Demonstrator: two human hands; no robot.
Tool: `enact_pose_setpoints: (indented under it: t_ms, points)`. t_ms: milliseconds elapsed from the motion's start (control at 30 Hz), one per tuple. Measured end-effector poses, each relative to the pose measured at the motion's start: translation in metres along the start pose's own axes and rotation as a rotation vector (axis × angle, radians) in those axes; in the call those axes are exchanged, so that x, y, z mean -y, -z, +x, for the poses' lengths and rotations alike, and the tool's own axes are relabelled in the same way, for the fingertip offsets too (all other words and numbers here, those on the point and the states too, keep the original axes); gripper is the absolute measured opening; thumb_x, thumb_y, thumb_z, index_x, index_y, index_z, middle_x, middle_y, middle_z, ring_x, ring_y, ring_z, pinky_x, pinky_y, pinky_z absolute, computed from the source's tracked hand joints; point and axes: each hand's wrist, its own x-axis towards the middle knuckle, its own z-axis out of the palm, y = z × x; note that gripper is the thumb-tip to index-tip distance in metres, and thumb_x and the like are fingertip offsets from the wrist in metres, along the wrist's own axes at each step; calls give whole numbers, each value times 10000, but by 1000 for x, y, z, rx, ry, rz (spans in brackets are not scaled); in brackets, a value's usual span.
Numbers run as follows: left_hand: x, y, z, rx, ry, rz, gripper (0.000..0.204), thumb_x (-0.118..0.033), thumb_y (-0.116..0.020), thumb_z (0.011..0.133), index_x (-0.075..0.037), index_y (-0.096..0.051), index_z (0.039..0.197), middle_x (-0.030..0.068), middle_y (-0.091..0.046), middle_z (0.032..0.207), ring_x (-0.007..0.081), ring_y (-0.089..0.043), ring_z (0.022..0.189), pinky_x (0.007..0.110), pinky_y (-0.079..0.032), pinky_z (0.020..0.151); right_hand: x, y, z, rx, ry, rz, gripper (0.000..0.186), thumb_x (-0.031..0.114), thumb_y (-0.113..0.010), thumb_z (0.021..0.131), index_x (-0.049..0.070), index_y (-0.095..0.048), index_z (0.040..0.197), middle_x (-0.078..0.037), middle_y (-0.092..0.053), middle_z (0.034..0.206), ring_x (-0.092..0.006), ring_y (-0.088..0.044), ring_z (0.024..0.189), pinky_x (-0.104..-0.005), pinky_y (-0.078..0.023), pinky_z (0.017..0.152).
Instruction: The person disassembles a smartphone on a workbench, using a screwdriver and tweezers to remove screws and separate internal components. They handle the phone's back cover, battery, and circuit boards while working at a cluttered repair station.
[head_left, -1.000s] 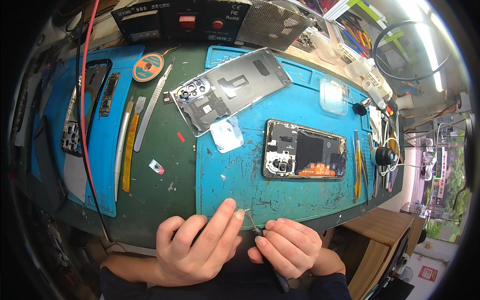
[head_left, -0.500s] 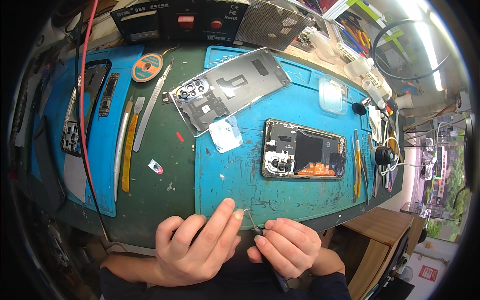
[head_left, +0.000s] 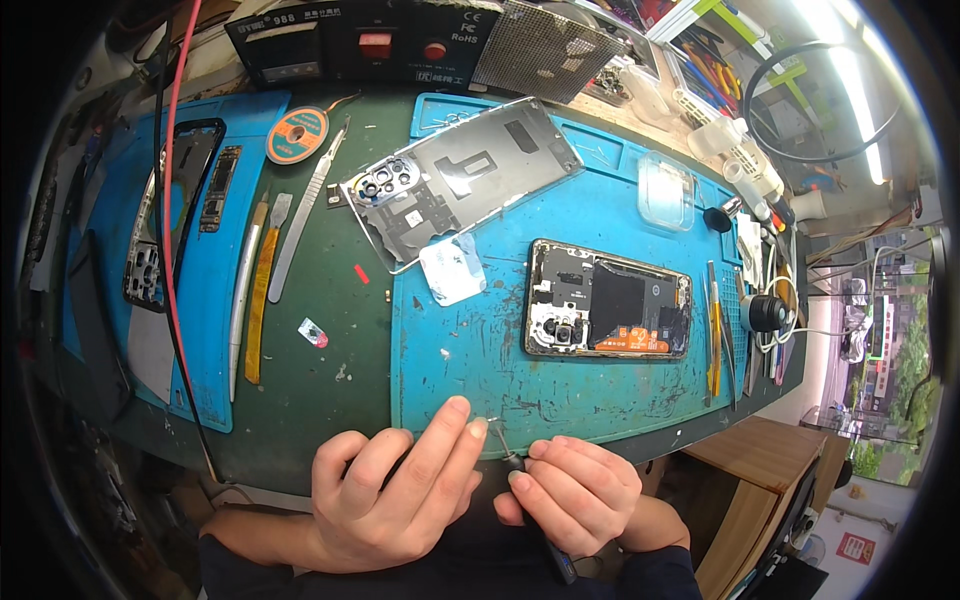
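My right hand (head_left: 580,495) is closed around a screwdriver (head_left: 545,535) with a dark handle, its thin metal shaft slanting up and left. Close to the shaft's tip are the fingertips of my left hand (head_left: 400,490), whose fingers are pressed together; what they hold, if anything, is too small or hidden. Something dark shows partly behind the left fingers. Beyond my hands, an opened phone (head_left: 615,305) lies on the blue mat (head_left: 460,385), with its camera module, black cover and orange label exposed.
Behind the phone lies a detached back cover (head_left: 470,180), a white-silver square sheet (head_left: 452,270) at its near edge. Leftward are tweezers (head_left: 300,225), an orange wire spool (head_left: 297,135) and another phone frame (head_left: 170,220). Tools (head_left: 715,340) and a clear box (head_left: 666,190) are rightward.
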Motion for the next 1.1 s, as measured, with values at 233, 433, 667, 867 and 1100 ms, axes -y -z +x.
enact_pose_setpoints:
  t_ms: [233, 433, 667, 867, 1100]
  points:
    - [0, -1, 1, -5, 1, 8, 265, -288, -697, 990, -175, -863, 1163, -48, -808, 1292, 149, -552, 1036, 325, -429, 871, 1, 0, -1, 3, -23, 15, 229, 251, -855, 996, 39, -771, 1013, -57, -773, 912, -214, -794, 860, -321, -688, 740]
    - [1, 0, 1, -7, -31, -28, 283, -272, -689, 1029, -109, -858, 1188, 50, -802, 1318, 208, -567, 1017, 379, -444, 854, 0, 1, 0, 3, -6, 5, 225, 249, -856, 995, 41, -771, 1011, -56, -773, 915, -213, -794, 861, -319, -687, 744]
    - [3, -3, -2, -30, -23, -5, 289, -280, -716, 973, -149, -863, 1184, -18, -803, 1306, 160, -563, 1032, 331, -440, 866, -1, 2, 1, -45, -80, 96, 307, 300, -918, 949, 39, -778, 1030, -59, -766, 919, -206, -772, 818, -309, -660, 695]
    - [3, -3, -5, -69, -35, -71, 311, -205, -747, 957, -84, -844, 1226, 61, -785, 1354, 229, -582, 1013, 395, -481, 858, -2, 13, -7, -92, -287, 322, 556, 308, -1031, 813, 52, -692, 1171, -58, -739, 898, -218, -709, 691, -316, -564, 569]
    - [1, 4, 0, -164, 75, -315, 350, -12, -822, 857, -39, -799, 1205, 99, -801, 1246, 315, -681, 997, 426, -547, 881, 2, 16, -2, -230, -582, 656, 445, 80, -957, 884, 5, -704, 1242, -156, -755, 1066, -250, -765, 889, -329, -623, 760]
